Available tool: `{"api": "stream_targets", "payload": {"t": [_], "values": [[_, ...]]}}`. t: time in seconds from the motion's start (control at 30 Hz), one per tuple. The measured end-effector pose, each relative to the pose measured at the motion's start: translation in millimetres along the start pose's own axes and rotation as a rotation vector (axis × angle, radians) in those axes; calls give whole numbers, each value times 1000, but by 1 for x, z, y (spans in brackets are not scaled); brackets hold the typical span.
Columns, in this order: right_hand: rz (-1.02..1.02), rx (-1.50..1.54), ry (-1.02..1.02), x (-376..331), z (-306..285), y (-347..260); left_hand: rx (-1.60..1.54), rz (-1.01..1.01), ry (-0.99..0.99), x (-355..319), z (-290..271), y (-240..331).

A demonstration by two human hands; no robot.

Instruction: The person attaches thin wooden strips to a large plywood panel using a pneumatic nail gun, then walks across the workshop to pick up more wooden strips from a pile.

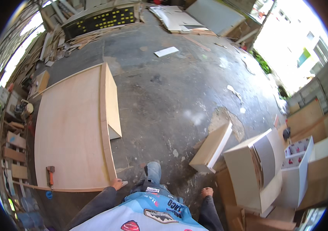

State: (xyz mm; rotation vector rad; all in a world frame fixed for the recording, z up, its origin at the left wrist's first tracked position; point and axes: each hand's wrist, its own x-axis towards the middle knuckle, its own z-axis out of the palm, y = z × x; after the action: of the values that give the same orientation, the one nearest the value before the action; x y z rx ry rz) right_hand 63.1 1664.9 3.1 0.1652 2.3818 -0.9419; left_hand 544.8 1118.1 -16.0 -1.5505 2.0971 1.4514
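left hand (116, 183) grips the near right corner of the big plywood panel (71, 131), fingers wrapped on the edge. right hand (207, 191) hangs free at the side, closed in a loose fist, holding nothing.

panel lies flat at the left, raised off the floor, with an upright side board (112, 104) fixed along its right edge. orange-handled hammer (50, 175) lies on the panel near its near edge, well apart from the left hand.

around: loose white-edged board (212, 148) on the floor to the right front, near the right hand's side. stack of cabinet boxes (264, 169) and cardboard further right, crowding that side. wood scrap and shelves (15, 146) packed against the left of the panel. small white offcut (166, 51) far ahead, sheet pile (179, 19) behind it.

open room: bare concrete floor (164, 96) between panel and boxes, wide ahead, narrow by the feet. panel's right edge is clear along its length; left and far edges are hemmed in by scrap.
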Motion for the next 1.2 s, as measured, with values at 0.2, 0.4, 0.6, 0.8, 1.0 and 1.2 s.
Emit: {"api": "stream_targets", "payload": {"t": [0.2,0.4,0.6,0.8,1.0,1.2], "values": [[-12,277,63,102,49,-239,766,161,-274,-57,-29,11],[-119,199,-237,199,111,-388,835,207,-384,115,-28,162],[-274,-97,-183,299,168,-446,17,175,240,378,-117,415],[-188,-470,-380,407,173,-564,-279,198,274,554,-175,625],[-291,-540,-510,611,213,-680,-250,-54,322,655,-164,605],[-60,-171,-554,778,268,-916,334,-229,293,622,-152,568]]}}
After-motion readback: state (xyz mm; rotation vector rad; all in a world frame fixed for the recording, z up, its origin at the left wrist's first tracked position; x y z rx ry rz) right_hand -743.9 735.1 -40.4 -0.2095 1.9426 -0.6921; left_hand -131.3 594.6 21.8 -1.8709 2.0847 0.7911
